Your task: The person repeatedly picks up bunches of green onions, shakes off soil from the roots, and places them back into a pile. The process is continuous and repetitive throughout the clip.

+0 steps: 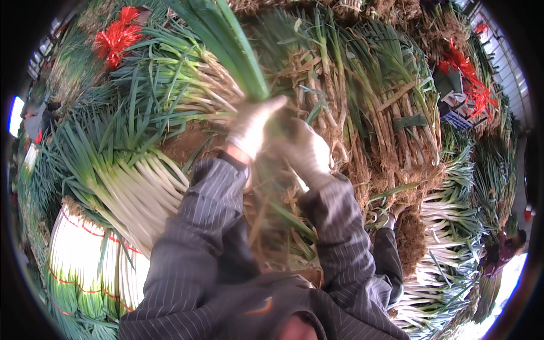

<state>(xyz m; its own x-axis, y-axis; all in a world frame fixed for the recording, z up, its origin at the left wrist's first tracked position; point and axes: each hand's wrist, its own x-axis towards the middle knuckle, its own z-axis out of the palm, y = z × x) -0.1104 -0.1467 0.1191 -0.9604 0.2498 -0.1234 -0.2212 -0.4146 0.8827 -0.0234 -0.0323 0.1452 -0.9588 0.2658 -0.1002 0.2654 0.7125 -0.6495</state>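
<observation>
My left hand (250, 127), in a white knit glove, is closed around a large green onion (250, 76). Its broad green leaves reach up past the top of the view. My right hand (312, 153), gloved the same way, is curled close beside the left one and blurred by motion. Something green is smeared between the two hands, and whether my right fingers grip it cannot be made out. Below them, loose leaves and dry husks (293, 225) lie in front of me.
Cleaned green onions (136, 187) lie at left, above white-stemmed bundles (85, 250) tied with red bands. Untrimmed, soil-covered onions (395, 110) are heaped at right, with cleaned ones (442, 250) below. Red plastic ties (119, 38) lie upper left. Other people (38, 121) are at both edges.
</observation>
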